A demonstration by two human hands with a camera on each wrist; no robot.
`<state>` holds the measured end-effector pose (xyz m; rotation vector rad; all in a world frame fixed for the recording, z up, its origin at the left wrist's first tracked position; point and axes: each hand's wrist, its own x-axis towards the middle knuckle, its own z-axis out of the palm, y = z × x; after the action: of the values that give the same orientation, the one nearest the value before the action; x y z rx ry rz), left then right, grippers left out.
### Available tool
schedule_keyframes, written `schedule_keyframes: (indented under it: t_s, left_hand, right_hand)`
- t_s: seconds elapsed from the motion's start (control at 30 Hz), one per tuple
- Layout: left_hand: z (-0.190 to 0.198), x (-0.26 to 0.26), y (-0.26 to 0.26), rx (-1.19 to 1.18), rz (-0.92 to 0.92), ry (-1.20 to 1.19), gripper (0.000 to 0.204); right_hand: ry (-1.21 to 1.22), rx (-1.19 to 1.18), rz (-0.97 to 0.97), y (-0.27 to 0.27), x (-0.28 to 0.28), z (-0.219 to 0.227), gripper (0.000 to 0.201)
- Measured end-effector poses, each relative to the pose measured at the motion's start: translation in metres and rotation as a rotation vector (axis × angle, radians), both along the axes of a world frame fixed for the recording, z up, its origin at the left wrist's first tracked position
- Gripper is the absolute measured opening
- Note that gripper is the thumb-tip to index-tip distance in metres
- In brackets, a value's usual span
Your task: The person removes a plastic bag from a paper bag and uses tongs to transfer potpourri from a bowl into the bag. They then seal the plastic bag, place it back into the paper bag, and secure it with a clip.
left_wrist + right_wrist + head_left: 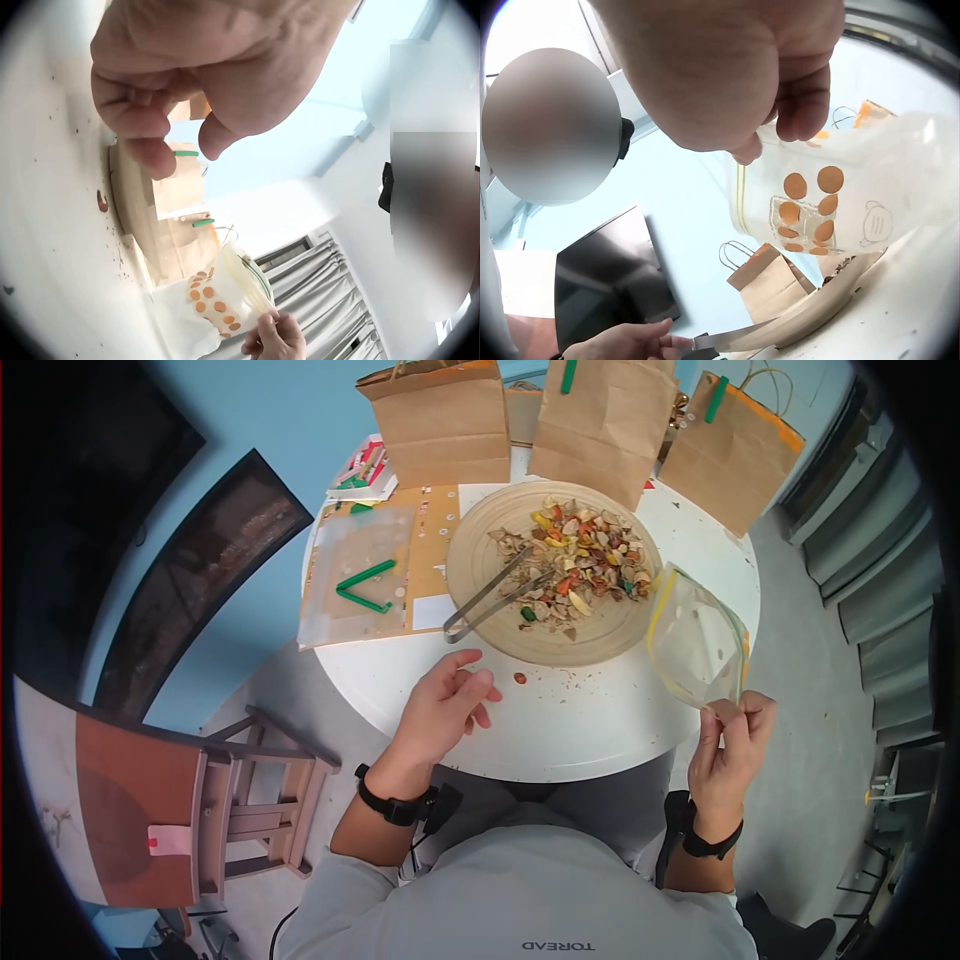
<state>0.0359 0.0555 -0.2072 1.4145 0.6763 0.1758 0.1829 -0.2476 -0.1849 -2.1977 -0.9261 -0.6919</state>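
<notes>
Currently, my right fingers (737, 732) are pinched together on the edge of a clear zip bag (697, 645). The bag extends forward from the grip, past the rim of the counter (590, 730), its yellow and green zip strips spread apart; orange dots show on its side in both wrist views. My left fingers (452, 664) are loosely curled, thumb apart from them, holding nothing. Just ahead of these lies the bent end of metal tongs (488, 590); the arms point away from me, tips in a heap of mixed dried pieces (605, 555). Heap and tongs rest on a round tray (470, 550), forward of and between both sets of fingers. One reddish-brown piece (520, 678) sits on the counter, right of the left fingers, near crumbs. Forward and left of the same fingers: green strips (365, 575) in a V. Farther forward: three large paper bags (605, 430), standing beyond the tray.
</notes>
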Motion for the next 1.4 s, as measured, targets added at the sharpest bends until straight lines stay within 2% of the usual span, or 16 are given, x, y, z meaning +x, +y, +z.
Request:
schedule_keyframes:
  t_s: [0.1, 0.17, 0.2, 0.37, 0.5, 0.7, 0.9, 1.03, 1.13, 1.23, 1.27, 1.37, 1.4]
  left_hand:
    - [-0.008, 0.016, 0.007, -0.174, -0.019, -0.011, 0.041]
    - [-0.010, 0.029, 0.011, -0.326, -0.073, -0.046, 0.041]
    - [-0.007, 0.035, 0.006, -0.365, -0.049, -0.036, 0.035]
    - [-0.027, 0.052, 0.003, -0.407, 0.048, -0.005, 0.026]
    - [-0.024, 0.053, 0.006, -0.391, 0.124, -0.016, 0.018]
    - [-0.017, 0.023, 0.010, -0.340, 0.219, -0.104, 0.017]
    - [-0.023, -0.029, 0.020, -0.323, 0.294, -0.037, 0.016]
    - [-0.019, -0.051, 0.018, -0.235, 0.195, 0.033, 0.031]
    - [0.004, -0.070, 0.022, 0.017, 0.107, 0.277, 0.033]
    - [0.005, -0.072, 0.015, 1.066, 0.330, -0.038, 0.024]
    - [0.018, -0.069, 0.015, 1.114, 0.316, -0.054, 0.028]
    - [0.042, -0.040, 0.032, 1.606, 0.119, -0.005, 0.041]
    - [0.041, -0.033, 0.035, 1.614, 0.085, 0.072, 0.044]
  right_hand:
    - [-0.073, 0.036, -0.014, 0.003, 0.004, -0.002, 0.010]
    - [-0.036, 0.088, -0.022, 0.004, 0.003, -0.003, 0.009]
    - [-0.015, 0.111, -0.028, 0.004, 0.002, -0.004, 0.008]
    - [-0.138, 0.042, 0.049, 0.003, 0.002, 0.002, 0.006]
    - [-0.249, 0.025, 0.099, 0.008, 0.003, 0.013, 0.007]
    - [-0.110, 0.022, 0.223, 0.017, 0.004, 0.012, 0.018]
    - [-0.111, -0.114, 0.306, 0.022, 0.010, 0.027, 0.024]
    - [-0.115, -0.092, 0.260, 0.031, 0.014, 0.024, 0.018]
    - [-0.103, -0.048, 0.235, 0.036, 0.010, 0.012, 0.016]
    - [-0.083, 0.001, 0.228, 0.040, 0.004, -0.004, 0.015]
    - [-0.080, 0.023, 0.234, 0.043, 0.004, -0.009, 0.015]
    - [-0.134, 0.059, 0.261, 0.049, 0.009, -0.014, 0.014]
    - [-0.161, 0.066, 0.269, 0.050, 0.012, -0.015, 0.013]
